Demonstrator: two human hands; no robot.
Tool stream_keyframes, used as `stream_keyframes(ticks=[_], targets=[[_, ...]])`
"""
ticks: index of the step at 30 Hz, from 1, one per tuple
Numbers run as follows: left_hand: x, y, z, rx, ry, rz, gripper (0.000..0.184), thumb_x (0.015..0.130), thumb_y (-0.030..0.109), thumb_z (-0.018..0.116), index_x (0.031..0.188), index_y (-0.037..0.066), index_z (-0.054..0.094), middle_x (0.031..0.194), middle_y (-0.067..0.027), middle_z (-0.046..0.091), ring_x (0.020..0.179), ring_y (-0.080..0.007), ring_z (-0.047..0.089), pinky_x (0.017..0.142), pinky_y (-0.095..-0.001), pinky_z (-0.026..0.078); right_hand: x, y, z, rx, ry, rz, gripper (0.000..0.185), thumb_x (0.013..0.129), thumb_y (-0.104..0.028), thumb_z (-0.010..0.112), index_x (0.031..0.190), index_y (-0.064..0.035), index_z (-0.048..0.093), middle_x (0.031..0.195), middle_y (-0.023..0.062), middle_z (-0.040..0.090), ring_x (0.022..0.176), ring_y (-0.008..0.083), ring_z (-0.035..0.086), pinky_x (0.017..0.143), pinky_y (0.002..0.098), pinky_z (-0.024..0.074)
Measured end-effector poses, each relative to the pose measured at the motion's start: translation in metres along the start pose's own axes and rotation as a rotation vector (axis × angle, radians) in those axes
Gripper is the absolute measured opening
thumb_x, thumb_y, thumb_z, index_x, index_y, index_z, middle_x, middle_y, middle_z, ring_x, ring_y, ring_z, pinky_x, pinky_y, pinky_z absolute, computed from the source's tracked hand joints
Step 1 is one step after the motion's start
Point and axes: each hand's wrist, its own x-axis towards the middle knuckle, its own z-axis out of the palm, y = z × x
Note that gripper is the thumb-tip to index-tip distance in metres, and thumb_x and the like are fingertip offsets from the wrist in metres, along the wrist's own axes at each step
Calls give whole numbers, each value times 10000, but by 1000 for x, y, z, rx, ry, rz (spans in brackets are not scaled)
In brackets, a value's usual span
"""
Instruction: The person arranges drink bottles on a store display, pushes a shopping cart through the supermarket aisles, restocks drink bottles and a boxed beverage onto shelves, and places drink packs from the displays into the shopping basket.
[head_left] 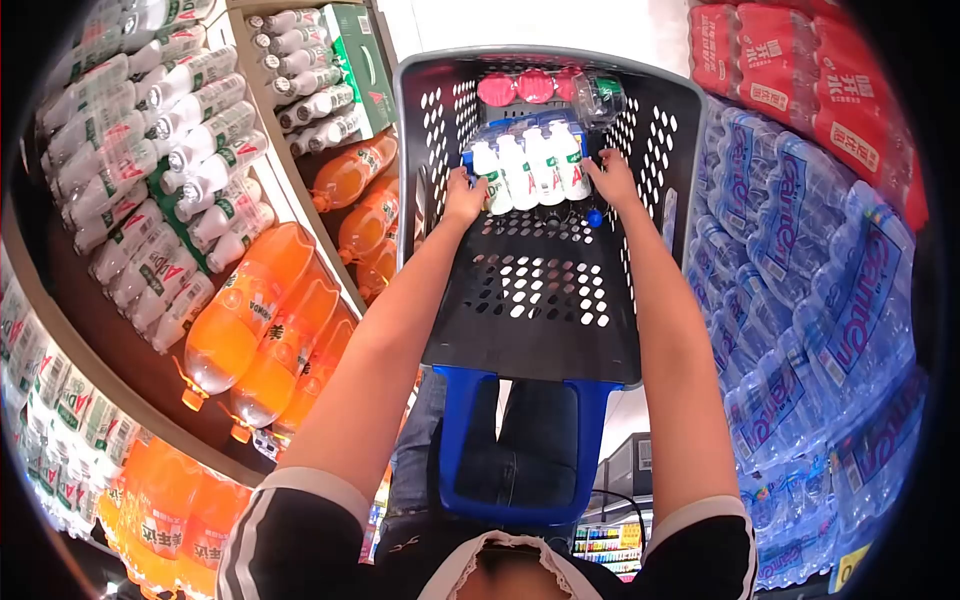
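Observation:
A pack of white bottles (528, 172) with green caps and red-and-green labels lies inside the dark grey shopping basket cart (470, 310). My left hand (466, 196) grips the pack's left side, its fingers bent at the edge. On the opposite side, my right hand (613, 180) has its thumb and fingers around the right edge. Blue packaging (515, 128) shows behind the white bottles. Just below my right hand is a small blue cap (595, 218); the bottle under it is mostly hidden.
Red-topped items (535, 88) and a clear bottle with green (600, 97) sit at the basket's far end. Orange soda bottles (235, 320) and white bottle packs (215, 130) fill the left shelves. Blue-wrapped water packs (800, 250) and red packs (800, 75) are stacked at right. The cart's blue frame (455, 440) is near my legs.

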Motion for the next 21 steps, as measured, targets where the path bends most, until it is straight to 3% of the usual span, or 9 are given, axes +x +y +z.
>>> stream_keyframes(ticks=[1, 3, 5, 7, 11, 12, 15, 18, 21], targets=[[-3, 12, -2, -1, -2, -2, 601, 792, 305, 617, 1186, -90, 395, 1034, -201, 571, 889, -245, 586, 782, -308, 457, 0, 7, 6, 104, -6, 5, 561, 734, -396, 660, 1072, 31, 523, 1037, 247, 569, 1011, 343, 547, 858, 379, 441], [-17, 51, -16, -230, -185, -345, 696, 773, 347, 638, 1234, -87, 350, 1031, -180, 560, 884, -225, 573, 785, -309, 454, 0, 26, 29, 190, -86, -22, 655, 721, -408, 683, 1135, 56, 478, 1056, 241, 561, 988, 319, 563, 846, 364, 443], [-7, 33, -10, -336, -308, -341, 774, 759, 400, 658, 1263, -83, 322, 1036, -161, 552, 878, -199, 566, 771, -291, 455, -14, 15, 29, 128, -56, 10, 664, 710, -412, 693, 1136, 55, 487, 1065, 235, 557, 996, 320, 560, 850, 364, 439], [-9, 43, -17, -384, -368, -435, 737, 791, 464, 621, 1268, -27, 349, 1124, -123, 517, 1034, -182, 500, 904, -322, 384, -17, 6, 25, 176, -114, 42, 679, 705, -438, 688, 1135, 51, 495, 1068, 237, 562, 997, 326, 558, 849, 366, 441], [-18, 48, -31, -297, -415, -363, 722, 772, 494, 638, 1254, 46, 340, 1154, -68, 481, 1025, -154, 478, 878, -307, 380, -21, -11, 22, 82, -207, 27, 773, 663, -529, 681, 1128, 64, 510, 1068, 251, 576, 981, 333, 573, 831, 363, 450], [-16, 44, -29, -297, -415, -357, 722, 772, 494, 638, 1254, 46, 340, 1154, -68, 481, 1025, -154, 478, 878, -307, 380, -18, -15, 20, 200, -237, 96, 853, 629, -572, 681, 1123, 100, 501, 1039, 256, 593, 949, 324, 597, 824, 348, 456], [-19, 55, -35, -559, -446, -451, 700, 767, 483, 652, 1238, 92, 313, 1159, -73, 483, 1064, -160, 471, 877, -314, 372, -20, -28, 13, 280, -134, 159, 884, 609, -573, 696, 1107, 130, 499, 1007, 243, 608, 928, 311, 613, 823, 329, 456], [-27, 66, -44, -595, -538, -437, 639, 774, 396, 681, 1197, 137, 277, 1127, -60, 519, 1074, -166, 478, 890, -358, 365, -27, -20, 6, 343, -191, 114, 826, 637, -511, 713, 1116, 125, 495, 1029, 236, 603, 942, 282, 607, 825, 323, 454], [-33, 68, -48, -690, -518, -344, 603, 742, 116, 722, 1139, 56, 272, 1086, -119, 538, 1016, -191, 542, 852, -333, 453, -57, -12, -7, 561, -281, 101, 641, 726, -340, 720, 1161, 67, 483, 1044, 155, 602, 924, 192, 580, 804, 281, 451]])
